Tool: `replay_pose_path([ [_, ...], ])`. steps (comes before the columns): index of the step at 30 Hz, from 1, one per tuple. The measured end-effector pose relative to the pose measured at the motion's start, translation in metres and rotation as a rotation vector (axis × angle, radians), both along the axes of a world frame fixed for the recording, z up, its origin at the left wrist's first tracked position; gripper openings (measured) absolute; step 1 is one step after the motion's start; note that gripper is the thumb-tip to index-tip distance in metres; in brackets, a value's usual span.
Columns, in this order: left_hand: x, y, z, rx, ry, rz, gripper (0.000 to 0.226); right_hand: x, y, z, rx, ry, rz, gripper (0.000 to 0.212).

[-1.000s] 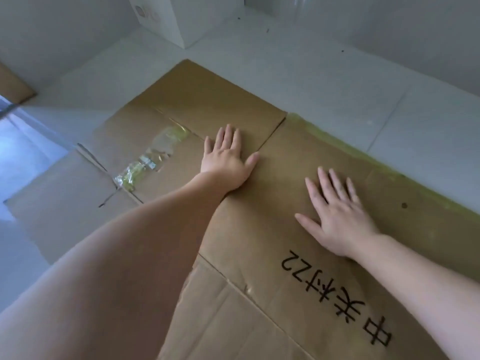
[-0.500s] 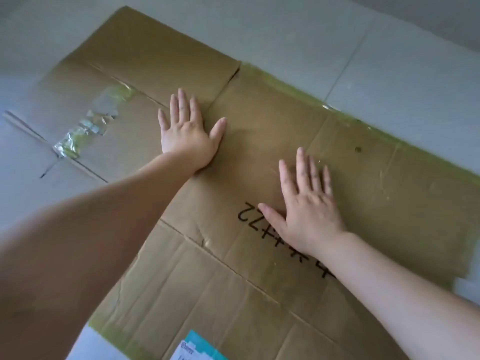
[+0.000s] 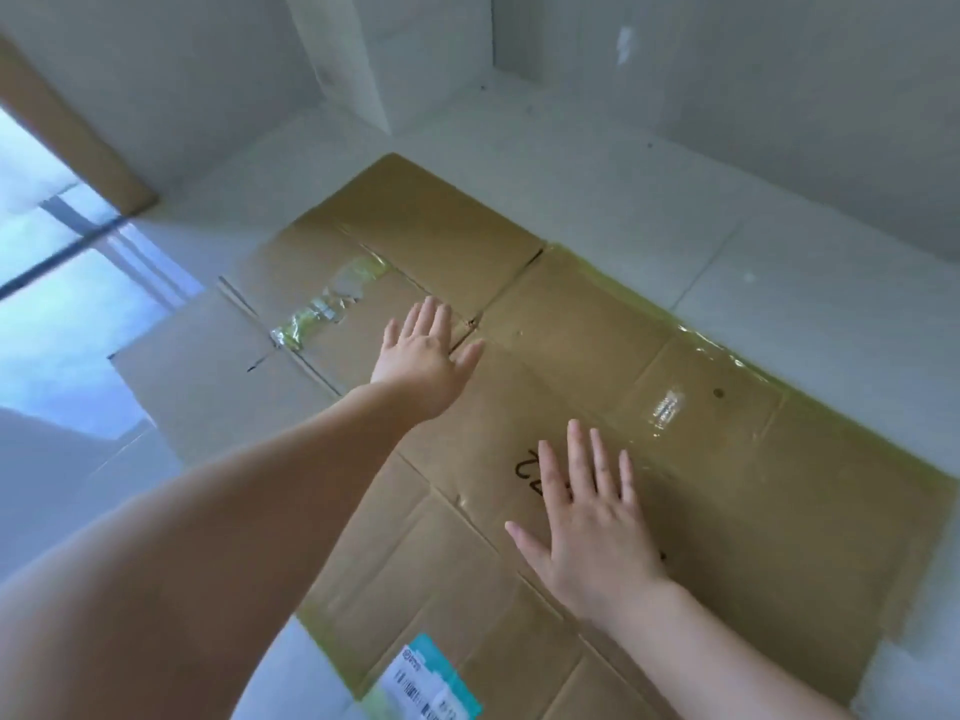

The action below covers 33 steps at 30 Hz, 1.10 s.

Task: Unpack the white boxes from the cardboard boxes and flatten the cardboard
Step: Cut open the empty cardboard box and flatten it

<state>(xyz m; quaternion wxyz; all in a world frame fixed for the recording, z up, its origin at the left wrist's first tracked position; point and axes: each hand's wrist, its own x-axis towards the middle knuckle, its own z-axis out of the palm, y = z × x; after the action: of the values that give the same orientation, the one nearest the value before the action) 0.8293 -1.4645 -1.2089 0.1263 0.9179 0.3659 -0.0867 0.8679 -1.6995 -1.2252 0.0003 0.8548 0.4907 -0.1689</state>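
Your flattened cardboard (image 3: 597, 356) lies spread on the pale tiled floor (image 3: 779, 262), filling most of the view from about 10 o'clock down to 4 o'clock. Your left hand (image 3: 421, 356) sits near the centre of the view, just toward 11 o'clock, with its fingers straight and close together and the thumb angled out to the right; it lies palm down over the slit where two flaps meet, though whether it presses flat or floats just above the board cannot be told. Your right hand (image 3: 587, 527) is toward 5 o'clock from the left one, fingers straight and fanned apart, palm down over the black handwriting (image 3: 524, 467), which it partly covers; contact with the board cannot be told here either. Neither hand grips anything. A crumpled strip of clear tape (image 3: 322, 314) clings to the cardboard at 9 o'clock from your left hand, over a seam. A second patch of shiny tape (image 3: 665, 407) lies at 1 o'clock from your right hand, with a small dark spot just beside it. A yellowish tape band runs along the cardboard's far right edge. At 6 o'clock, on the near flap, there is a white and teal shipping label (image 3: 426, 688), its print too blurred to read. A white box (image 3: 363, 59) stands on the floor at 12 o'clock, against the wall and well apart from the cardboard. At 10 o'clock a brown panel (image 3: 67, 132) leans at the wall, next to a bright glass pane.
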Motion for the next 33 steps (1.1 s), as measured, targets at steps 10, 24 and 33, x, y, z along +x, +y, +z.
replay_pose_path([
  [10, -0.315, 0.024, 0.179, 0.23, -0.008, 0.583, 0.046, -0.07, 0.111, 0.154, 0.339, 0.024, 0.479, 0.068],
  [24, -0.529, -0.129, 0.157, -0.181, -0.133, 1.485, 0.085, -0.184, 0.136, 0.158, 0.381, 0.054, 0.85, 0.056],
  [33, -0.532, -0.11, 0.114, -0.079, -0.249, 1.583, 0.039, -0.197, 0.145, 0.144, 0.372, 0.026, 0.903, 0.044],
])
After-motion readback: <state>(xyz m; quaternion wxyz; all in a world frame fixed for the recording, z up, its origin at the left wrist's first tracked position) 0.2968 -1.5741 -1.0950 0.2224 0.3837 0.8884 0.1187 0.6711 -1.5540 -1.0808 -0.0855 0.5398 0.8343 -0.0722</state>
